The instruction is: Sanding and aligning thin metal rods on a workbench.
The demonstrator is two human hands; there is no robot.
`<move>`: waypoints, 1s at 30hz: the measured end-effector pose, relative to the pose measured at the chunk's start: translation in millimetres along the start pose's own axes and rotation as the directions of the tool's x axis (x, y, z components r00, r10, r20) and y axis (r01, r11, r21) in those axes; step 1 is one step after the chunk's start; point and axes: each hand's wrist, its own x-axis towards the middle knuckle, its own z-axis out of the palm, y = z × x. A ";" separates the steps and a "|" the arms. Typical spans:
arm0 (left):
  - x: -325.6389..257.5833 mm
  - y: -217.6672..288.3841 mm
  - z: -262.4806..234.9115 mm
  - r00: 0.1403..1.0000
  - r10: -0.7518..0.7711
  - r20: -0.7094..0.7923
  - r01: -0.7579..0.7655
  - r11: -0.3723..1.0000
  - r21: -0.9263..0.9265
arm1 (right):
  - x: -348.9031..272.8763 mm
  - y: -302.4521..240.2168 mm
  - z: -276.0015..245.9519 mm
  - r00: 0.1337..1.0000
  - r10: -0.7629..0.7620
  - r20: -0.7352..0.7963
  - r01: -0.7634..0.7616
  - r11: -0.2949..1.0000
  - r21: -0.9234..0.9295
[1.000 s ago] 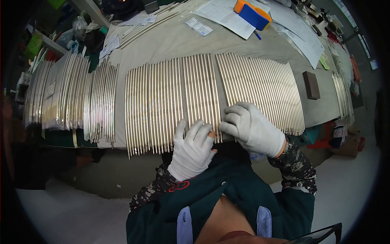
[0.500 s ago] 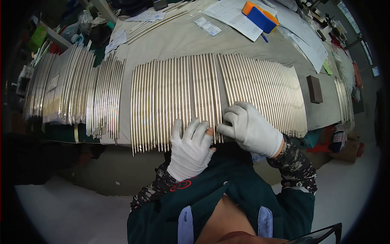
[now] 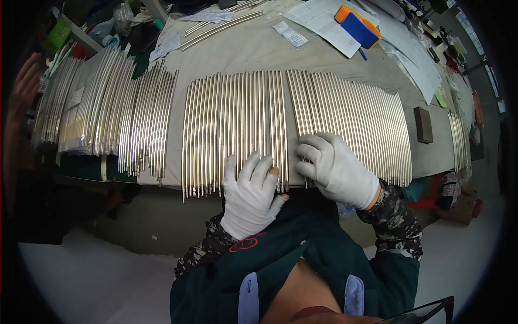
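Observation:
Slim shiny metal rods lie side by side in two sheets before me, a left group point(image 3: 243, 113) and a right group point(image 3: 356, 119), with a narrow gap between them. My left hand point(image 3: 251, 194), in a white glove with bare fingertips showing, rests on the near ends of the left group. Its fingers are stretched and spread. My right hand point(image 3: 340, 170), also white-gloved, has its fingers bent over the leftmost rods of the right group near their lower ends. The undersides of its fingertips are hidden.
Bagged rods point(image 3: 89, 108) and loose rods point(image 3: 145, 124) lie at the left. A dark block point(image 3: 423, 125) sits to the right. Papers point(image 3: 324, 24) and a blue-orange tape dispenser point(image 3: 359, 26) are at the back. Another person's hand point(image 3: 26, 81) shows at the far left.
A few rods have shifted from the left group's right edge to the right group. My right hand has moved slightly away from my left. Another person's hand has appeared at far left.

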 end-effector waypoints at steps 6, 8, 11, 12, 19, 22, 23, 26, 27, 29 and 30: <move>-1.4 -1.3 1.0 1.000 0.020 0.012 -0.019 0.999 -0.032 | 12.8 -6.3 0.9 1.000 -0.007 0.009 0.007 1.000 0.006; -3.0 -2.3 -0.1 1.000 0.020 0.005 -0.020 1.000 -0.016 | 14.6 -6.1 -1.8 0.997 0.010 0.074 -0.010 1.000 0.007; -7.2 -5.7 -0.4 1.000 0.028 -0.004 -0.028 1.000 0.002 | 16.1 -5.2 0.0 0.999 -0.043 -0.024 0.043 0.999 0.011; -7.9 -6.5 0.2 1.000 0.026 -0.006 -0.026 1.000 0.003 | 17.8 -4.9 3.9 0.997 -0.054 -0.051 0.055 0.999 0.002; -11.8 -8.9 -2.2 0.999 -0.008 -0.048 0.008 1.000 0.003 | 31.0 -9.4 3.7 0.998 -0.065 0.017 0.065 0.998 -0.010; -16.4 -11.3 -8.2 0.997 -0.032 -0.067 0.035 0.998 0.048 | 32.1 -7.5 3.7 0.993 -0.114 -0.032 0.113 0.993 -0.034; -17.4 -13.3 -8.9 0.998 -0.030 -0.059 0.032 0.999 0.034 | 32.4 -8.1 6.6 0.994 -0.104 -0.041 0.104 0.995 -0.010; -18.9 -15.2 -6.1 0.996 -0.041 -0.083 0.039 0.999 -0.022 | 40.4 -10.9 6.1 0.995 -0.099 -0.030 0.099 0.995 -0.008; -19.5 -16.2 -4.9 0.995 -0.036 -0.092 0.035 0.999 -0.012 | 43.2 -11.8 4.3 0.994 -0.102 -0.031 0.102 0.995 -0.009; -20.8 -18.3 -3.7 0.994 -0.040 -0.104 0.039 0.999 -0.010 | 48.0 -13.1 1.0 0.988 -0.062 0.143 0.059 0.998 0.028; -21.8 -18.6 -3.9 0.993 -0.044 -0.114 0.043 0.999 -0.010 | 48.5 -14.2 0.6 0.987 -0.066 0.144 0.063 0.998 0.028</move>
